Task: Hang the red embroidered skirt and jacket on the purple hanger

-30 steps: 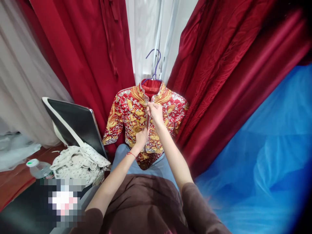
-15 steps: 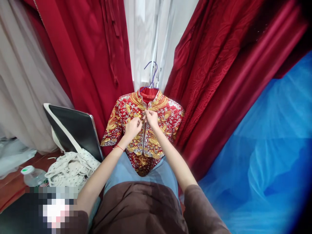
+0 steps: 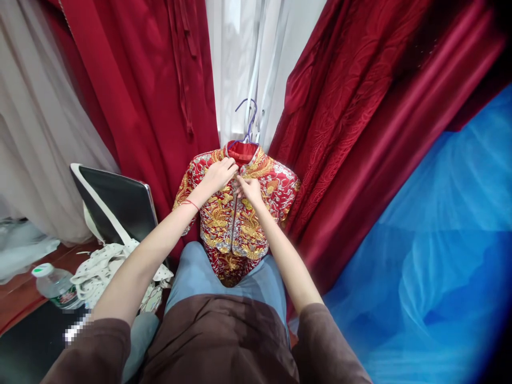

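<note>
A red jacket (image 3: 256, 218) with gold and silver embroidery hangs on a purple hanger (image 3: 248, 120) in front of my knees. My left hand (image 3: 219, 175) pinches the left front edge just below the collar. My right hand (image 3: 248, 189) pinches the right front edge next to it, at the top of the closure. Both hands touch each other at the jacket's centre line. The lower hem rests against my blue trousers.
Dark red garments (image 3: 360, 133) hang on both sides, with white fabric (image 3: 240, 64) between them. A blue plastic cover (image 3: 440, 256) fills the right. At the left sit an open laptop (image 3: 116, 202), a dotted cloth bag (image 3: 104, 269) and a water bottle (image 3: 54, 285).
My left hand has climbed from the jacket's waist up to the collar, meeting my right hand there. The jacket's front now lies closed down the middle.
</note>
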### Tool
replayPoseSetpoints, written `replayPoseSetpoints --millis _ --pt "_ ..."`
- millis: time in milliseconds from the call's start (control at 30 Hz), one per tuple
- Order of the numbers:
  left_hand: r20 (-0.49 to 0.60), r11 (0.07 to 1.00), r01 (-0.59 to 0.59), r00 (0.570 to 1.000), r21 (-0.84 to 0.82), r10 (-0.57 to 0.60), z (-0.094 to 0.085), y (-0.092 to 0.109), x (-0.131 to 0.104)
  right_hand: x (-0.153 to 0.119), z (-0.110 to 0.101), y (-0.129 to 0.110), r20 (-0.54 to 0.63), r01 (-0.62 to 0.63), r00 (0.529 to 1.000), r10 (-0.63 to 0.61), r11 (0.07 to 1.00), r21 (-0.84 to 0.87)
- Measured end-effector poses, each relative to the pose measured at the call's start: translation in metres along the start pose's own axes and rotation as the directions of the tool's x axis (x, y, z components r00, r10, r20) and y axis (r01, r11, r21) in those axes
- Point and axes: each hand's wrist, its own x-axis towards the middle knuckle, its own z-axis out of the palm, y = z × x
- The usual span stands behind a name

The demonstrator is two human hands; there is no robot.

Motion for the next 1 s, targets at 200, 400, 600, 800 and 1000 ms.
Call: replayPoseSetpoints --millis 200,400,600,800,1000 --pt "-0.051 0.999 -0.048 0.998 -0.003 0.048 -0.001 -0.015 0.0 -0.009 -0.006 -0.01 -0.043 0.095 0.991 -0.124 0.907 -0.411" --pt "-0.267 0.967 0.131 0.945 -0.218 -0.188 -0.004 -0.045 0.002 -0.023 -0.063 -0.041 -0.179 0.201 0.863 -0.472 0.648 -0.734" --pt "-0.067 0.901 0.306 0.938 -0.309 -0.341 0.005 -0.086 0.004 -0.011 -0.14 -0.041 -0.026 0.27 0.833 -0.552 0.449 -0.852" --pt "-0.039 0.903 0.362 0.924 -0.232 -0.381 0.022 -0.078 -0.022 -0.006 -0.151 -0.021 0.089 0.212 0.963 -0.254 0.514 -0.831" --pt "-0.094 0.869 0.477 0.867 -0.131 -0.49 0.01 -0.068 -0.012 -0.014 -0.151 -0.014 -0.105 0.104 0.923 -0.37 0.505 -0.857"
